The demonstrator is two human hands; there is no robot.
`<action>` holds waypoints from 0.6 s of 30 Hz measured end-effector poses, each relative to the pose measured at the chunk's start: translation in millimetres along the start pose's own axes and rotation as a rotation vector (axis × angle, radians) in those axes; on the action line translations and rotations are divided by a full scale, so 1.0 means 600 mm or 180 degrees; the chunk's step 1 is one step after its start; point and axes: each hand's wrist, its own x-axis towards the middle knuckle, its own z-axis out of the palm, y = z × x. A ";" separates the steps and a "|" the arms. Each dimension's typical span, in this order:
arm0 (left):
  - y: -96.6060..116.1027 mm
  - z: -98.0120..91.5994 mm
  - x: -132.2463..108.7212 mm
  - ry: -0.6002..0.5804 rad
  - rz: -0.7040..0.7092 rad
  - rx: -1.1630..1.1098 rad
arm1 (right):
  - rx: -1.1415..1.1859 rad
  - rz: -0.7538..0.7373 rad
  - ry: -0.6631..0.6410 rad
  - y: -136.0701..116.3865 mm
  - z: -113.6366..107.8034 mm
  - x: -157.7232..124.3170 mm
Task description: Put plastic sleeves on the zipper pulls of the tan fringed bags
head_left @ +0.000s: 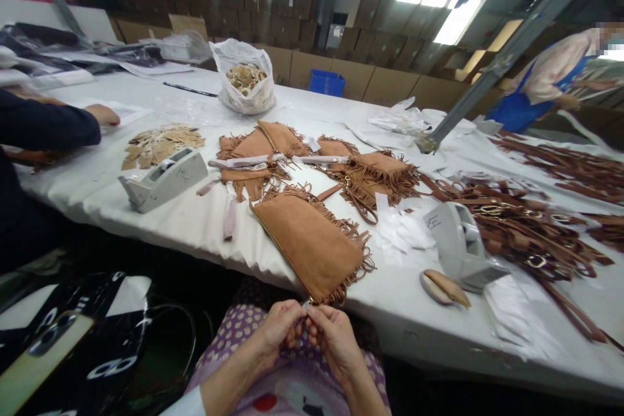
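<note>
A brown fringed pouch [307, 237] lies flat in front of me, one corner at the table's front edge. At that corner my left hand [284, 324] and my right hand [332, 331] meet, both with fingers pinched together. Between the fingertips is a small bit at the end of the pouch's zipper, too small to make out fully. More fringed pouches [385, 169] lie behind, with a wrist strap [359, 205] beside them. Wrapped strips [229, 213] rest to the left of the near pouch.
Tape dispensers stand at left [166, 179] and right [458, 244]. Brown straps with buckles [517, 224] are heaped at right. A white bag [248, 101] of tan pieces stands behind. A co-worker's sleeve [49, 130] is at left; another person [546, 78] stands far right, beyond a slanted post [507, 58].
</note>
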 end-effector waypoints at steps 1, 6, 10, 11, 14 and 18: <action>0.000 0.000 0.002 0.0020 0.0001 0.0009 | -0.0063 -0.0018 -0.0039 0.002 -0.002 0.001; -0.002 -0.002 0.003 -0.0012 -0.0087 0.0055 | -0.0521 -0.0149 -0.0024 -0.006 -0.022 -0.012; -0.016 -0.006 0.000 -0.0170 -0.0189 0.0064 | -0.0981 -0.0734 0.0812 -0.069 -0.093 -0.033; -0.022 -0.007 0.002 -0.0217 -0.0176 0.0080 | -0.1045 -0.1015 0.1222 -0.095 -0.123 -0.040; -0.039 -0.009 0.012 -0.0150 -0.0153 0.0077 | -0.1324 -0.1849 0.2759 -0.189 -0.232 -0.066; -0.050 -0.005 0.020 -0.0161 -0.0172 0.0034 | -0.1898 -0.2039 0.4010 -0.308 -0.369 -0.079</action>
